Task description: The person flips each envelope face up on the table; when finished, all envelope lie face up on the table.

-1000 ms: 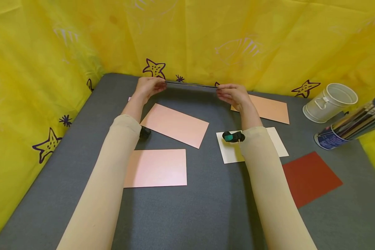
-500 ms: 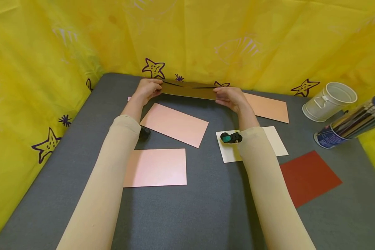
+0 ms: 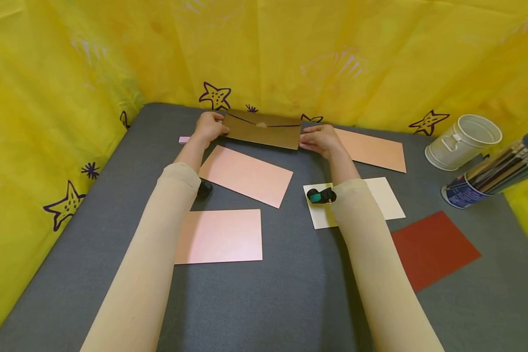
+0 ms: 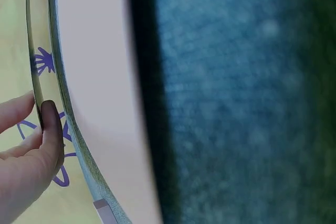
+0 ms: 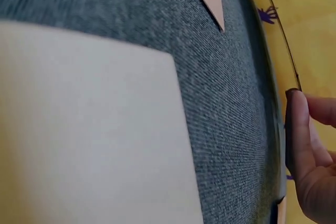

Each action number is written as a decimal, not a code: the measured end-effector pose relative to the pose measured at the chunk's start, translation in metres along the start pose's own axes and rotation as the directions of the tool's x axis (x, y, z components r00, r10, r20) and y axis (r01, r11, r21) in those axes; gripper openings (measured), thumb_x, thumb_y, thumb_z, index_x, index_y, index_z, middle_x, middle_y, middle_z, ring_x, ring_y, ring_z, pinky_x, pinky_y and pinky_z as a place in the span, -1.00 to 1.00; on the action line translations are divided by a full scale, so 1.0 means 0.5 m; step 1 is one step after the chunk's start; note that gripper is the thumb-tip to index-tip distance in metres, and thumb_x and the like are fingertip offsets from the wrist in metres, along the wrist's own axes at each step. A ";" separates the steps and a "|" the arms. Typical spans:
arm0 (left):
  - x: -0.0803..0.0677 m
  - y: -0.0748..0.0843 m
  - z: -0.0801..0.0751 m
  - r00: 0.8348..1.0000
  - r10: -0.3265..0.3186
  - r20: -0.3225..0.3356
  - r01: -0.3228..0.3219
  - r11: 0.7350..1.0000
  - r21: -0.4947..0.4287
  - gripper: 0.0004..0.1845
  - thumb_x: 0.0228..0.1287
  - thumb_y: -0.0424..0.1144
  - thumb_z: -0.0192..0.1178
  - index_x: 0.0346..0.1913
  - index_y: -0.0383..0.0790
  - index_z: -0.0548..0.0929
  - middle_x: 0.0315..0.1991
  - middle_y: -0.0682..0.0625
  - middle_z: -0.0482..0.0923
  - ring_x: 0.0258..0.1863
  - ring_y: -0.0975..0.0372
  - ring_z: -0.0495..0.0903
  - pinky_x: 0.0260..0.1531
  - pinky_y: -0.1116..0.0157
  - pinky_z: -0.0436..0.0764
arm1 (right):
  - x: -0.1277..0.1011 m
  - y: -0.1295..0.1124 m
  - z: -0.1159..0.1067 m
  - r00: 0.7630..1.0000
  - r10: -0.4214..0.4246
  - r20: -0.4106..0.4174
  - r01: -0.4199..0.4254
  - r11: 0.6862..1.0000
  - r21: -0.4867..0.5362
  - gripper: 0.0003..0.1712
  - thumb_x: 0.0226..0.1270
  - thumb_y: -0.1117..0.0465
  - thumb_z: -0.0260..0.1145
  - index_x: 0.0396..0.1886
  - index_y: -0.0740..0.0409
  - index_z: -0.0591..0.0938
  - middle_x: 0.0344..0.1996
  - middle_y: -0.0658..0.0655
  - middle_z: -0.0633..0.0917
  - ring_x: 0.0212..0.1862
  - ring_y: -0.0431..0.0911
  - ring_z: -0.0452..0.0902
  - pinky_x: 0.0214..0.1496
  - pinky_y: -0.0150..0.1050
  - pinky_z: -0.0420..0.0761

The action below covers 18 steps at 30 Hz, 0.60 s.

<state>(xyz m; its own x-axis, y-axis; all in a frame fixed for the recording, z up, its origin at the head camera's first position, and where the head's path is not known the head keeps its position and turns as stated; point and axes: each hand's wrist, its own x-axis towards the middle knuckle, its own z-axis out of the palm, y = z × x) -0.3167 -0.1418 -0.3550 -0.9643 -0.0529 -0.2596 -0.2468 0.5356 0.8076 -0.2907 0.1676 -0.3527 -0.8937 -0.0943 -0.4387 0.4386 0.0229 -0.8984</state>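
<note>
Near the far edge of the table, a brown envelope shows its flap side, with a round pale seal at the middle. My left hand pinches its left short end between thumb and fingers. At the opposite end, my right hand pinches the right short edge. Both wrist views show the envelope nearly edge-on, as a thin line running into the left fingers and another thin edge reaching the right fingertips. A pink rectangular card or envelope lies just in front of it.
More flat rectangles lie on the grey table: pink, peach, cream and red. A small lilac block is by the left wrist. A white metal can and a pencil tin stand at right.
The envelope, edge-on a second ago, has tipped so its flap side faces the head camera. Its lower edge has come lower in view, and the right hand has shifted slightly left and down.
</note>
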 end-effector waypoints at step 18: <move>-0.009 -0.004 -0.005 0.997 -0.065 -0.042 0.067 0.997 0.047 -0.44 0.23 -0.45 0.21 0.34 -0.31 0.48 0.45 -0.20 0.31 0.45 0.00 0.25 0.41 0.15 0.41 | 0.004 0.018 0.020 0.998 -0.052 -0.035 0.048 0.991 -0.125 -0.49 0.37 0.48 0.17 0.31 0.49 0.42 -0.29 0.12 0.54 -0.45 -0.24 0.59 -0.31 -0.46 0.70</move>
<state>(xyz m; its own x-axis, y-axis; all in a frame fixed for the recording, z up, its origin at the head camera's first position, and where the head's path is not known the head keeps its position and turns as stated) -0.3124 -0.1447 -0.3539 -0.9494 -0.1228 -0.2891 -0.3060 0.5696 0.7628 -0.2874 0.1575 -0.3614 -0.9182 -0.0610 -0.3914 0.3801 0.1426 -0.9139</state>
